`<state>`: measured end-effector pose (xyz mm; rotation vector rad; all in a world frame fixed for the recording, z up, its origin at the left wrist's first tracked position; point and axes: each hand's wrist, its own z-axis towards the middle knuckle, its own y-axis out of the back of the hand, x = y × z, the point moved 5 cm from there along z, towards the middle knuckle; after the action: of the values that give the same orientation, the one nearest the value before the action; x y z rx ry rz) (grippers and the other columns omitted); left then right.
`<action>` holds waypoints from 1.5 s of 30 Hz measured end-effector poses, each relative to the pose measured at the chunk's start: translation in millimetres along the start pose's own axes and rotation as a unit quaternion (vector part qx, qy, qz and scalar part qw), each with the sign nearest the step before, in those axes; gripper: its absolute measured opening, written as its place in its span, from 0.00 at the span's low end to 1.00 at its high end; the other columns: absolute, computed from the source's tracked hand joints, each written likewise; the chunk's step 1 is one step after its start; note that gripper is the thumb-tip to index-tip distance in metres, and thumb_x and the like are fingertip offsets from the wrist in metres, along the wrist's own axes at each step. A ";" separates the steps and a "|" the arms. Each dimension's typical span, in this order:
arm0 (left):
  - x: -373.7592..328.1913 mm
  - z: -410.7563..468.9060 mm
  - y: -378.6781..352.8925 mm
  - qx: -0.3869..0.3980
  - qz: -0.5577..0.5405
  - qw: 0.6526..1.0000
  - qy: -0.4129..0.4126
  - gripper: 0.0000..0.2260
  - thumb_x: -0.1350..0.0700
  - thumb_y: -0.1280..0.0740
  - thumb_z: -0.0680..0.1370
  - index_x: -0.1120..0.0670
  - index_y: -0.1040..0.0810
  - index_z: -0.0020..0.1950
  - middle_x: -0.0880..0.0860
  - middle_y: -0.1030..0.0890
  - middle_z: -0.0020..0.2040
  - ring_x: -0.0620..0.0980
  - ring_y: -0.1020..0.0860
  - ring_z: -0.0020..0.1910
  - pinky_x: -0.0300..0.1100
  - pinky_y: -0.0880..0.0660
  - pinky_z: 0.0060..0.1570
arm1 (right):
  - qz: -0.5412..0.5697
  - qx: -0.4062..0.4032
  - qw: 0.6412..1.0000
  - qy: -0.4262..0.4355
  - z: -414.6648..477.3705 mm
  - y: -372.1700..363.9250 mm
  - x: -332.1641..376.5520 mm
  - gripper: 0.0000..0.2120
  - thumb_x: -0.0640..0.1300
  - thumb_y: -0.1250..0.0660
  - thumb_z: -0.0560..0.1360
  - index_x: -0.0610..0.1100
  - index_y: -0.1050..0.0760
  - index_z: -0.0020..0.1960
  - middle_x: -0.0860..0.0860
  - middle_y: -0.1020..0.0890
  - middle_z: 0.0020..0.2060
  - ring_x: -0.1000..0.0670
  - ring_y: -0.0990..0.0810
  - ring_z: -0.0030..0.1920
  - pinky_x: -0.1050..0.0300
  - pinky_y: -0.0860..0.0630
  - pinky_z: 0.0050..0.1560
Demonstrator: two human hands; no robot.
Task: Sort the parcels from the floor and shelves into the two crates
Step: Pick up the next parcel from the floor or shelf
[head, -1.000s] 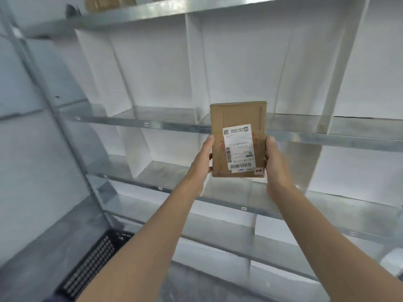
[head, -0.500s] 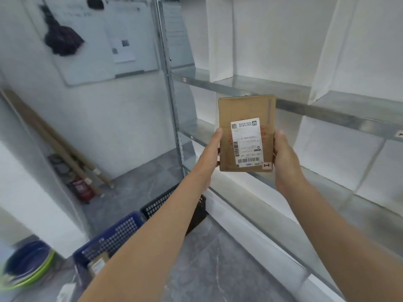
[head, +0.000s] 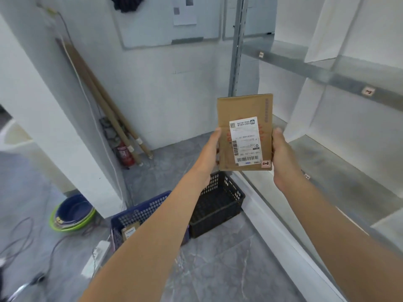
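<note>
Stacked basins (head: 72, 216): on the floor, far left.
Blue crate (head: 139, 212): on the floor, one small parcel (head: 130, 232) inside.
Black crate (head: 218, 203): touching the blue crate's right side.
Left hand (head: 210, 149): thumb on the box's left edge, other fingers hidden behind.
Cardboard box (head: 244, 110): held upright in the air above the black crate, label facing the camera.
Right hand (head: 283, 155): thumb on the right edge, other fingers hidden.
Shelf rack (head: 327, 77): right.

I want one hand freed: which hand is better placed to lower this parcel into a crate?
Probably the left hand. Both hands grip the parcel, but the black crate and blue crate sit on the floor under the left forearm; the right hand is on the shelf side.
</note>
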<state>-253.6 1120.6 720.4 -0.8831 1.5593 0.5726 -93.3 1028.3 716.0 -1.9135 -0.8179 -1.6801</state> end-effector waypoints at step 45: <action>392.9 363.2 224.1 -0.251 -0.125 0.843 0.460 0.16 0.37 0.37 0.78 0.44 0.24 0.59 0.49 0.20 0.56 0.53 0.22 0.58 0.54 0.26 0.61 | -0.230 0.190 0.855 -0.424 384.0 -249.1 -423.5 0.21 0.61 0.46 0.87 0.54 0.21 0.68 0.51 0.14 0.57 0.45 0.16 0.59 0.39 0.23 0.67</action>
<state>-220.4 1449.5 243.6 -1.9354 2.1169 0.3716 -25.4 1414.4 231.0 -2.2406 -1.8989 -0.6763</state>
